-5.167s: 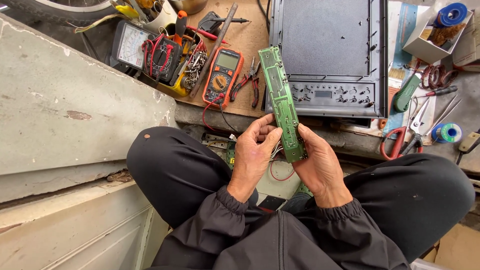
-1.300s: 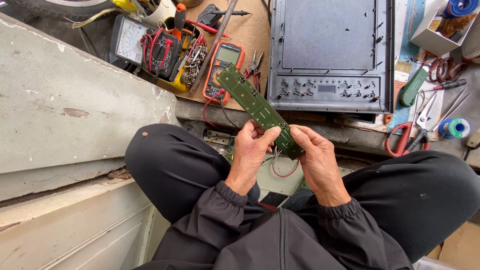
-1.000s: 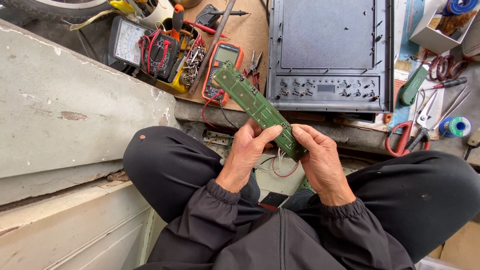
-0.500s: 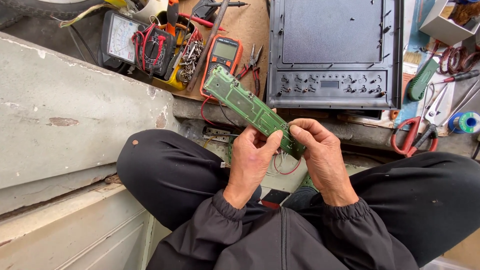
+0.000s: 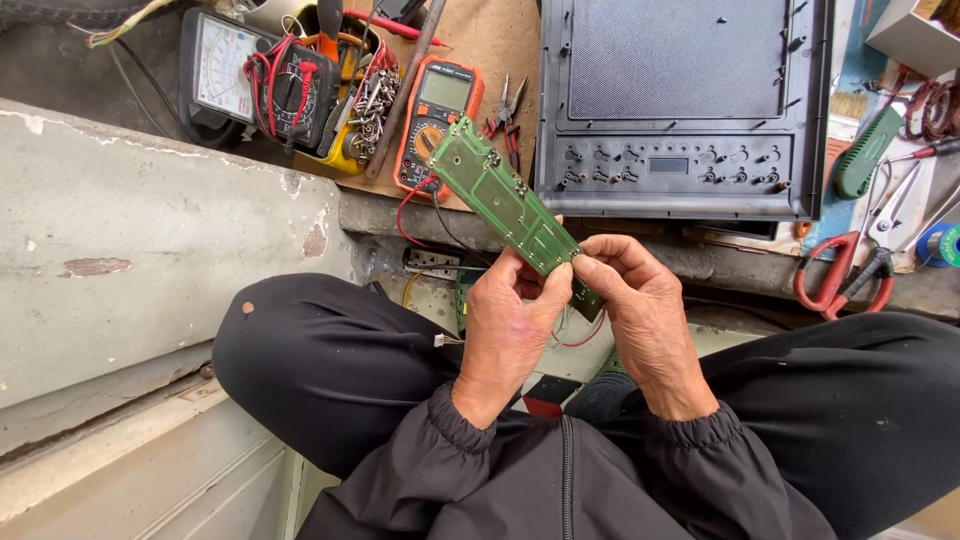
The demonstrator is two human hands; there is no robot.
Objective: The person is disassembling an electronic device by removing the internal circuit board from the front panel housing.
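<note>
While both hands meet at the centre of the frame, they pinch the lower end of one long, narrow green circuit board [image 5: 505, 200], flat and matte, dotted with small solder points and screws. Left hand [image 5: 510, 335] has its grip closed on the board's lower left edge, thumb and fingertips pressed to it; right hand [image 5: 645, 320] has its grip closed on the lower right end, fingers curled over it. From the grips the board slants up and to the left, its free end over an orange multimeter [image 5: 435, 120]. Thin red and black wires trail below the board.

Two meters lie in the upper left: the orange one and a black analogue meter [image 5: 225, 65] with a pale dial. Beside them sits a yellow tray of shiny metal screws [image 5: 365, 105]. One black perforated metal panel [image 5: 680, 100] fills the upper middle. At the right edge lie red-handled scissors [image 5: 840, 275] and a green-handled tool [image 5: 865, 155]. Black, smooth trousers [image 5: 330, 370] cover the crossed legs.
</note>
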